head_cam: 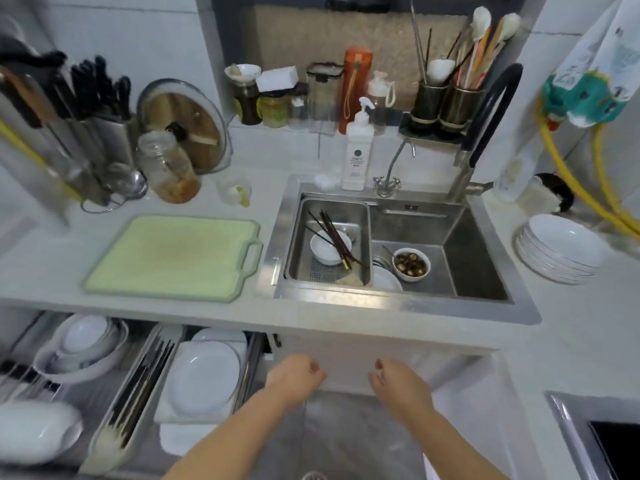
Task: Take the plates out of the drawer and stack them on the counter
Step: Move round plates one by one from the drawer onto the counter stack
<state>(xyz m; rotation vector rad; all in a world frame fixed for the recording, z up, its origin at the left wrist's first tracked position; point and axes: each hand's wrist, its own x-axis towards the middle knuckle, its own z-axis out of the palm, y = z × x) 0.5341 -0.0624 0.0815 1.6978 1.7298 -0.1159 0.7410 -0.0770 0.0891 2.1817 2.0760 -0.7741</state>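
The drawer [242,382] below the counter stands pulled out at the lower left. A white oval plate [204,379] lies in it on a square white dish, and white bowls [83,341] are nested further left. A stack of white plates [561,249] rests on the counter [571,327] to the right of the sink. My left hand [294,377] hovers just right of the drawer, fingers curled, holding nothing. My right hand [398,384] hangs beside it in front of the cabinet below the sink, also curled and empty.
A green cutting board [173,258] lies on the counter above the drawer. The steel sink [485,244] holds bowls, chopsticks and a dish of food. A knife block, jar and pot lid stand at the back left. A tray of chopsticks [138,386] sits in the drawer.
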